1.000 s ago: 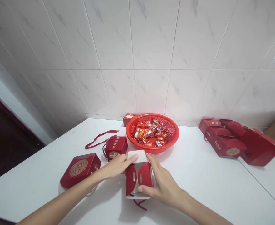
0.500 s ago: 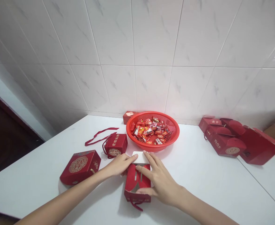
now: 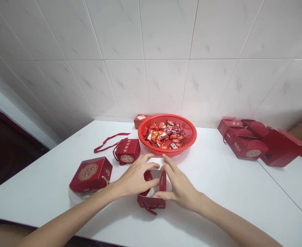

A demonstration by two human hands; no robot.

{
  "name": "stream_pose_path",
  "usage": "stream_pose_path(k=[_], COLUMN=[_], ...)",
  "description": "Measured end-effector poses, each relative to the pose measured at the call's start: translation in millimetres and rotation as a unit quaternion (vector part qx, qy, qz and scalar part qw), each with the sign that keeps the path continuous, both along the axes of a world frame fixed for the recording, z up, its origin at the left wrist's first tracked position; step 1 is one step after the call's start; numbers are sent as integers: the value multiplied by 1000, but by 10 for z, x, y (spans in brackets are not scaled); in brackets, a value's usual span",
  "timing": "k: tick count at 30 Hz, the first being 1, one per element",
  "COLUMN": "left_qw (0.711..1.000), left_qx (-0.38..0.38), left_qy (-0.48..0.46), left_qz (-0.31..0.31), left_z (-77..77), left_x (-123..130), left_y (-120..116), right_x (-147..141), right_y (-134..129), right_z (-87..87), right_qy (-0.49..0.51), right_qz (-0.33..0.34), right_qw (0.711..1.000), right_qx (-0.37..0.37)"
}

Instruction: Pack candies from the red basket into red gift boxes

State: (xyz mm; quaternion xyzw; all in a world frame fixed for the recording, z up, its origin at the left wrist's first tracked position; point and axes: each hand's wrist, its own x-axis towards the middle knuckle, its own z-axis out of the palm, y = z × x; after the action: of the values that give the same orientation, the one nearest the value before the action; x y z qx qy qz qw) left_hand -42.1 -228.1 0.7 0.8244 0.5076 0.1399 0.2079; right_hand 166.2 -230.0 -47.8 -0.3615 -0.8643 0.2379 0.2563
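A small red gift box point(image 3: 151, 202) stands open-topped in front of me, its round-edged side flaps raised and its pale inside partly showing. A dark red cord hangs at its near side. My left hand point(image 3: 137, 176) is curled round the left flap, thumb over the opening. My right hand point(image 3: 179, 188) grips the right side, its thumb inside the near rim and its fingers at the right flap. The far flap is partly hidden by my fingers. Just beyond is a red plastic basket point(image 3: 192, 137) with several wrapped candies point(image 3: 163, 135).
To the left lie a closed red box point(image 3: 89, 175), a smaller red box point(image 3: 127, 151) and a red ribbon point(image 3: 109, 139). Several open red boxes point(image 3: 253, 144) stand at the right. A little red box point(image 3: 140, 120) sits behind the basket, by the tiled wall point(image 3: 166, 82).
The box's top flaps, folded inward before, now stand up with the inside showing. My left hand has moved over the opening. The view has tilted slightly downward.
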Motion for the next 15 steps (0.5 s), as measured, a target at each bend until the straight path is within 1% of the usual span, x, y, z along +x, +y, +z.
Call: stream_pose_path(k=[3,5,7,10,12,15], left_qw=[999,998,993,977,963,951], left_qx=[-28,-58,-111,-207,-259,-298], left_qy=[22,27,34,27,13,-2], left_qz=[3,4,-4,-45,-69,-88], left_z=[31,94,188,298,298,217], left_x=[-32,-123,-253,-456,-554,-600], left_y=[-14,13,57,133,181,226], right_x=[108,212,328,471,515,508], right_y=[-23,-33,-36,-32,-33,-48], right_z=[41,49,34,-32,-96,-187], right_qy=[18,30,34,35,53,109], right_qz=[-3,-5,-10,-19,-13,7], right_qw=[999,997,996,993,989,977], right_qx=[-45,-65,-82,-109,-134,-182])
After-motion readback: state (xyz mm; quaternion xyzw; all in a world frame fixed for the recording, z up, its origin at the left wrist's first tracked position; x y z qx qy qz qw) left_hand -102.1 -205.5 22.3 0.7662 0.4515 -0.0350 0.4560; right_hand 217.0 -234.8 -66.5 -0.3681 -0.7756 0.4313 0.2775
